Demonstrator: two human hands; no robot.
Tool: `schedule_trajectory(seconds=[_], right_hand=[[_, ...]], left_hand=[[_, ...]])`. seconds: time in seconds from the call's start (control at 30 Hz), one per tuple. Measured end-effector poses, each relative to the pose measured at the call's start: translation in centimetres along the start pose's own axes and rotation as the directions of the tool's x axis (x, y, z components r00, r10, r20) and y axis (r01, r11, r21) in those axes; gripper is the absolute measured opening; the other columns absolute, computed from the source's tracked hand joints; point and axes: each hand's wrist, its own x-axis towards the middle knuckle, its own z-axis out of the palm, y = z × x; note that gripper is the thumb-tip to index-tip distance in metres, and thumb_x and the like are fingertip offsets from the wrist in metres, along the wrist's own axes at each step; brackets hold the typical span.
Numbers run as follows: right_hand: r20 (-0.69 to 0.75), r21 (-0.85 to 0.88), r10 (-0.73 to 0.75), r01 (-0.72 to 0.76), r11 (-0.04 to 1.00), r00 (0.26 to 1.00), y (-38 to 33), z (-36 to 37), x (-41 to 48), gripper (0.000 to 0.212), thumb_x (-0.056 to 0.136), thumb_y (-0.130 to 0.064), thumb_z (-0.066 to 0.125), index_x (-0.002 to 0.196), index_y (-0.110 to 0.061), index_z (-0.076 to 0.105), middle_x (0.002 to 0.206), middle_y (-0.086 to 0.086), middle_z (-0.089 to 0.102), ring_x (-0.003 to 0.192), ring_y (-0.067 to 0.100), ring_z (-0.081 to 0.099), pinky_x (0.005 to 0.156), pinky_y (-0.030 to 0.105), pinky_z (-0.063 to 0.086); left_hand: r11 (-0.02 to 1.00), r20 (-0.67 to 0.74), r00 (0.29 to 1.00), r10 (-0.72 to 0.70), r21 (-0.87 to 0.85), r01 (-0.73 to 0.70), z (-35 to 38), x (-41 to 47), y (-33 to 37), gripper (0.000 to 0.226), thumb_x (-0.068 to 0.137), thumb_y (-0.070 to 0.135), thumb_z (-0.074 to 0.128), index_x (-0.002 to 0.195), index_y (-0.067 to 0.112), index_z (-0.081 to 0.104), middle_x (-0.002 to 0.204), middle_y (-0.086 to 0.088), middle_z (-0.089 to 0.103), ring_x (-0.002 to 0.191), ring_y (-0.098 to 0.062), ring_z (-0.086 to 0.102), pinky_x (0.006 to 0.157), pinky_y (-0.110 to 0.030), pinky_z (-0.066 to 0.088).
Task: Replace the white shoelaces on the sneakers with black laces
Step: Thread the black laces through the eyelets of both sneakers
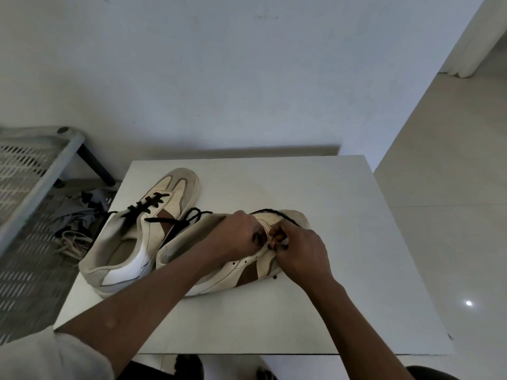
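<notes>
Two cream and brown sneakers lie on a white table [343, 201]. The left sneaker [142, 231] has a black lace threaded through its eyelets, its ends trailing loose. The right sneaker [241, 270] lies on its side under my hands. My left hand [238, 237] grips its eyelet flap. My right hand [299, 248] pinches the black lace [277, 213] at an eyelet near the toe; the lace loops out over the toe. Several eyelets on the right sneaker are bare.
White laces [72, 242] lie in a heap with dark cloth on the floor left of the table. A metal-framed mesh rack [35, 171] stands at the far left. A wall is behind the table, tiled floor to the right.
</notes>
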Motion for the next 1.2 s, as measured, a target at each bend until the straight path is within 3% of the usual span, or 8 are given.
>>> schedule_trajectory(seconds=[0.1,0.23,0.47,0.63,0.8,0.9,0.97,1.2], right_hand=[[-0.078,-0.121,-0.027,0.018,0.992,0.997,-0.4,0.0,-0.1,0.022,0.082,-0.016,0.056,0.1,-0.027,0.063,0.091,-0.009,0.067,0.098,0.015,0.055,0.082,0.029,0.036],[-0.042,-0.055,0.021,-0.024,0.998,0.999,-0.5,-0.1,0.0,0.026,0.089,-0.012,0.045,0.102,-0.026,0.062,0.1,-0.008,0.065,0.107,0.014,0.047,0.087,0.032,0.03],[0.028,-0.087,0.039,-0.037,0.996,0.999,-0.2,-0.4,0.1,0.037,0.087,-0.006,0.044,0.109,-0.031,0.058,0.103,-0.013,0.063,0.11,0.013,0.045,0.089,0.035,0.028],[0.02,-0.123,0.026,-0.024,0.992,0.999,-0.1,0.1,-0.1,0.04,0.085,-0.003,0.046,0.111,-0.032,0.057,0.107,-0.013,0.062,0.113,0.013,0.044,0.086,0.032,0.023],[0.0,-0.154,0.013,-0.013,0.988,1.0,-0.7,-0.1,0.2,0.025,0.089,-0.015,0.049,0.105,-0.032,0.059,0.101,-0.011,0.064,0.112,0.013,0.046,0.088,0.032,0.021],[0.034,-0.145,-0.01,0.015,0.989,0.999,-0.3,-0.7,0.2,0.02,0.086,-0.024,0.058,0.104,-0.033,0.06,0.098,-0.012,0.064,0.112,0.011,0.045,0.092,0.033,0.02],[0.033,-0.146,-0.017,0.022,0.989,0.999,-0.4,-0.7,0.0,0.023,0.083,-0.019,0.062,0.102,-0.032,0.06,0.094,-0.012,0.064,0.108,0.011,0.049,0.088,0.031,0.02],[-0.022,-0.093,-0.016,0.014,0.996,1.0,-0.3,-0.2,0.1,0.021,0.081,-0.017,0.064,0.099,-0.029,0.061,0.092,-0.012,0.065,0.098,0.011,0.053,0.082,0.029,0.022]], left_hand=[[0.993,-0.054,0.992,0.114,0.024,-0.113,0.0,-0.4,-0.4,0.041,0.082,0.034,0.037,0.066,0.009,0.065,0.052,-0.003,0.057,0.046,-0.017,0.047,0.049,-0.017,0.03],[0.991,-0.15,0.98,0.133,0.033,-0.129,-0.3,-1.0,-0.1,0.032,0.086,0.024,0.054,0.055,0.017,0.048,0.043,0.007,0.033,0.038,-0.009,0.028,0.047,-0.019,0.02],[0.987,-0.193,0.978,0.082,0.149,-0.053,-0.6,-1.4,0.0,0.019,0.079,0.026,0.052,0.069,0.017,0.064,0.058,0.001,0.058,0.052,-0.015,0.043,0.056,-0.023,0.029],[0.976,-0.367,0.926,0.091,0.217,-0.01,-3.6,-1.8,-2.3,0.017,0.085,0.025,0.055,0.079,0.023,0.071,0.067,0.007,0.067,0.058,-0.008,0.053,0.059,-0.021,0.031],[0.932,-0.161,0.955,0.249,0.31,-0.19,-2.4,-2.3,-1.7,0.003,0.079,0.027,0.071,0.079,0.03,0.072,0.07,0.012,0.064,0.059,-0.005,0.053,0.049,-0.014,0.02],[0.882,-0.073,0.951,0.302,0.399,-0.249,-1.6,-1.0,-1.0,0.014,0.082,0.027,0.068,0.095,0.03,0.073,0.09,0.007,0.063,0.081,-0.014,0.058,0.061,-0.025,0.031],[0.845,0.01,0.947,0.322,0.447,-0.292,-1.6,-0.1,-0.7,0.02,0.087,0.02,0.059,0.099,0.027,0.073,0.09,0.002,0.061,0.085,-0.019,0.057,0.068,-0.027,0.029],[0.909,0.007,0.955,0.298,0.302,-0.286,-0.9,1.1,-1.0,0.021,0.086,0.02,0.052,0.085,0.013,0.071,0.085,-0.002,0.059,0.076,-0.021,0.054,0.063,-0.027,0.033]])
